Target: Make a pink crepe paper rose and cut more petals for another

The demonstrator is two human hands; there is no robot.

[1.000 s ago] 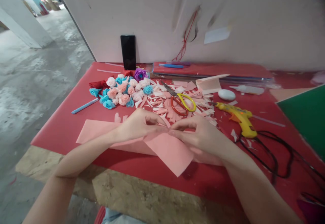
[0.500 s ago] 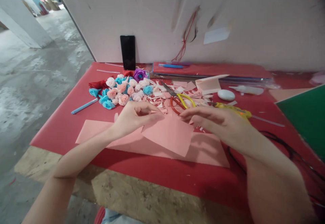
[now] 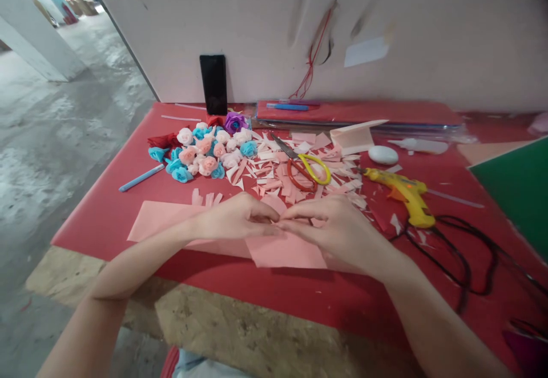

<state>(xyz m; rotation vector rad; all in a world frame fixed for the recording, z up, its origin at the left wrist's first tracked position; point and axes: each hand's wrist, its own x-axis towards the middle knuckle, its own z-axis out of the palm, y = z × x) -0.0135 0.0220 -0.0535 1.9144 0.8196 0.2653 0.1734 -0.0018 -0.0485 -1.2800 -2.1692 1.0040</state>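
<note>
A small sheet of pink paper [image 3: 286, 252] is held by its far edge between my two hands, just over a longer pink paper strip [image 3: 160, 218] lying on the table. My left hand [image 3: 235, 215] pinches it with thumb and fingers from the left. From the right, my right hand [image 3: 342, 229] grips the same edge, and the fingertips of both hands nearly meet. A rounded pink flap [image 3: 275, 204] shows beyond the fingers. Scissors [image 3: 308, 168] with one yellow and one red handle lie just past my hands on paper scraps [image 3: 274, 181].
Paper roses [image 3: 205, 155] in pink, white, blue, red and purple are heaped at left, near a blue pen [image 3: 141, 178]. A phone [image 3: 214, 85] leans on the wall. At right lie a yellow glue gun [image 3: 405, 192], its black cord [image 3: 462, 275] and a white oval object [image 3: 383, 155].
My right hand has come left and closed on the paper beside my left hand. Both hands are lower and nearer each other, and the paper has swung lower. The glue gun is now uncovered.
</note>
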